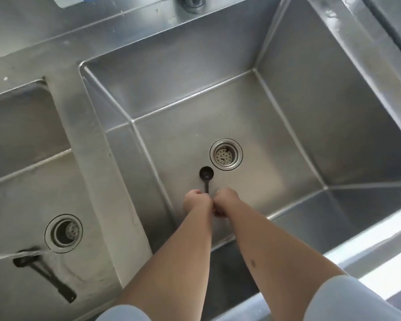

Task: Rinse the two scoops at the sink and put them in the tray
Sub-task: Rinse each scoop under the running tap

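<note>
The left hand pinches the black scoop by its handle over the right basin — likely for rinsing; the right hand curls beside it, contents hidden.

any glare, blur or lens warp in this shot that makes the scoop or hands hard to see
Head view: bright glare runs along the sink's front rim at lower right; wide-angle warp bows the basin edges; the image is soft overall, so the grip is unclear where the left hand and right hand meet on the handle of the dark scoop, though its bowl reads clearly beside the drain.
</note>
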Action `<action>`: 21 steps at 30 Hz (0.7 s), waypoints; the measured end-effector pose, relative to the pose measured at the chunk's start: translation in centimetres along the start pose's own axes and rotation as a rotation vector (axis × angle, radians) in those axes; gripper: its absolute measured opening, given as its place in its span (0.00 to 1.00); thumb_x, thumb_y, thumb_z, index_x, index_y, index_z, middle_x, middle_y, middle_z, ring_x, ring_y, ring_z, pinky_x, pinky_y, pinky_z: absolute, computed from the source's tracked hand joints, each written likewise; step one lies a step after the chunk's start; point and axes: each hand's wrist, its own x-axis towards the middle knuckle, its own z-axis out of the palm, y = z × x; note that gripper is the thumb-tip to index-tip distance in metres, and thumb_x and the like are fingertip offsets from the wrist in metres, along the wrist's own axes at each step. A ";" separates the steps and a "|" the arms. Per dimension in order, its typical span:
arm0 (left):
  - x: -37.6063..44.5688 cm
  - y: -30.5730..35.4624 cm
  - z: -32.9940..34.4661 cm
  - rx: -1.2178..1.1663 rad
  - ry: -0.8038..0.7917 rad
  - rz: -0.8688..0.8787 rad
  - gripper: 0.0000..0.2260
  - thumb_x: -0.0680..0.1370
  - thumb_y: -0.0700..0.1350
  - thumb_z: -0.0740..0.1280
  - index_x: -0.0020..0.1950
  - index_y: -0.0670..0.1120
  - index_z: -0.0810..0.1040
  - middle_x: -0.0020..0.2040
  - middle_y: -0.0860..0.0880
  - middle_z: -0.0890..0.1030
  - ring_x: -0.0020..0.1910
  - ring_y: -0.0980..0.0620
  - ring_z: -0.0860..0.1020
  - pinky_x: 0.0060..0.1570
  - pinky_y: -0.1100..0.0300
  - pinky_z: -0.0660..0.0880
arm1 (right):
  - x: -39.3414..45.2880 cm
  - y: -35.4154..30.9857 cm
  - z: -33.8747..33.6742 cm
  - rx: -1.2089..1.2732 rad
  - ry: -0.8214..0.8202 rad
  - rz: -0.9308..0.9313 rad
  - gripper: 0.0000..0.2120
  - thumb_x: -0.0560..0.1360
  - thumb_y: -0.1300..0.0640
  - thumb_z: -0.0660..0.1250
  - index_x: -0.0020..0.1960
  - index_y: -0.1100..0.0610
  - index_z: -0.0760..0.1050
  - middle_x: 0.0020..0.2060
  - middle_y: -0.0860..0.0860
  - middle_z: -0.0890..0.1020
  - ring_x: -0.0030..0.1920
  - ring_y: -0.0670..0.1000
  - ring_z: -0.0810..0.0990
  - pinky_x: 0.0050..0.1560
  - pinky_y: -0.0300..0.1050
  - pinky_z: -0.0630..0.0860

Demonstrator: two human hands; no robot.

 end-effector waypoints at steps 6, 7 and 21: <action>-6.1 4.3 -6.5 0.436 -0.071 0.561 0.25 0.76 0.47 0.62 0.74 0.49 0.67 0.74 0.42 0.66 0.74 0.41 0.63 0.71 0.47 0.63 | -8.7 -3.5 -4.0 -0.156 0.167 -0.166 0.11 0.73 0.63 0.59 0.51 0.57 0.78 0.53 0.58 0.83 0.56 0.60 0.81 0.50 0.47 0.76; -7.4 4.8 -8.3 0.486 -0.065 0.686 0.26 0.76 0.47 0.62 0.75 0.49 0.65 0.75 0.43 0.65 0.75 0.43 0.61 0.72 0.47 0.62 | -10.6 -4.1 -4.3 -0.155 0.206 -0.207 0.12 0.73 0.61 0.60 0.54 0.56 0.76 0.54 0.56 0.83 0.57 0.60 0.80 0.52 0.48 0.77; -10.2 -12.1 -37.6 0.679 0.165 0.647 0.32 0.78 0.64 0.53 0.78 0.51 0.55 0.80 0.44 0.55 0.78 0.43 0.52 0.74 0.46 0.57 | -26.3 -21.0 9.1 -0.557 0.282 -0.673 0.38 0.72 0.32 0.50 0.78 0.41 0.43 0.80 0.49 0.40 0.79 0.55 0.40 0.75 0.63 0.44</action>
